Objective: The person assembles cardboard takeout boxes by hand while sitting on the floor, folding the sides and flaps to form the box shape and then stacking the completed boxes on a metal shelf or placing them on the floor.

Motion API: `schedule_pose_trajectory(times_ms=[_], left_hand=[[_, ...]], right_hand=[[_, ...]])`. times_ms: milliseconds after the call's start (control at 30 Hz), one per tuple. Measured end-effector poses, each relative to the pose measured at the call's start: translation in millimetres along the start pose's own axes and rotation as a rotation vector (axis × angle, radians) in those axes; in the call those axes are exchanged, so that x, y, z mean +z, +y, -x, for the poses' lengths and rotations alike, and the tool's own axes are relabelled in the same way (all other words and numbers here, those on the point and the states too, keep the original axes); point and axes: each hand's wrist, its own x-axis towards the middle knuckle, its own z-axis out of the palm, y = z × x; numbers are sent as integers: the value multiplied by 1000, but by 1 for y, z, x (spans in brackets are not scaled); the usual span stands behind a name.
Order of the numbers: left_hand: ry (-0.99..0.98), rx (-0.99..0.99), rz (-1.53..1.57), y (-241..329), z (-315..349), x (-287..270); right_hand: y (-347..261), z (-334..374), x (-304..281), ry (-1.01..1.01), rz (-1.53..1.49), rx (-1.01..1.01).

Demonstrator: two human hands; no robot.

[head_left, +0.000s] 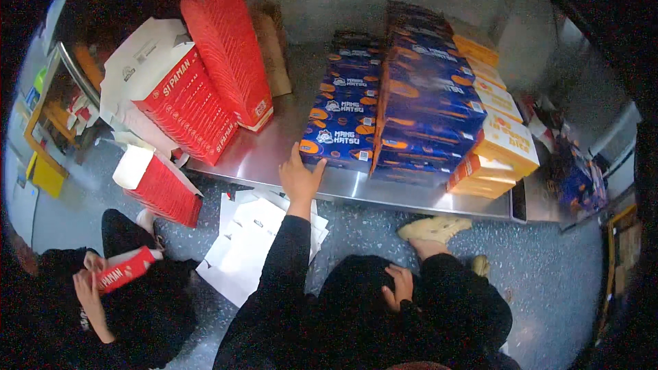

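Note:
My left hand (301,177) reaches to the shelf's front edge. Its fingers are apart and touch the near left corner of a row of blue boxes (348,106) with orange and white print. To the right of that row stands a taller stack of blue boxes (428,89). My right hand (399,288) lies on my dark-clothed leg with its fingers loosely spread and nothing in them.
Red boxes (188,106) and a leaning red stack (229,55) stand on the metal shelf (274,164); yellow boxes (504,144) are at right. White sheets (250,233) lie on the floor beside a red stack (161,188). At left, another person holds a red box (127,270).

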Motion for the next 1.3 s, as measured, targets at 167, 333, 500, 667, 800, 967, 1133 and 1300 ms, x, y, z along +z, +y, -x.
schedule_pose_trajectory(times_ms=[167,333,500,667,800,967,1133,1300], left_hand=[[-15,99,-1,4,18,-2],[-73,172,49,17,120,-2],[-866,501,-156,100,247,-70],[-921,842,-476,110,285,-85],[-1118,813,-571,159,263,-68],[-1129,804,-834,187,260,-20],[-1143,807,-954,202,278,-13],[-1199,728,-746,191,268,-23]], right_hand=[[-10,5,-8,16,37,38],[-33,14,-26,-85,75,100],[-58,35,-86,-406,164,494],[-54,85,-170,-293,-58,448],[-53,160,-266,525,12,750],[16,320,-308,846,714,1166],[69,469,-260,294,499,1865],[77,474,-276,900,766,1623]])
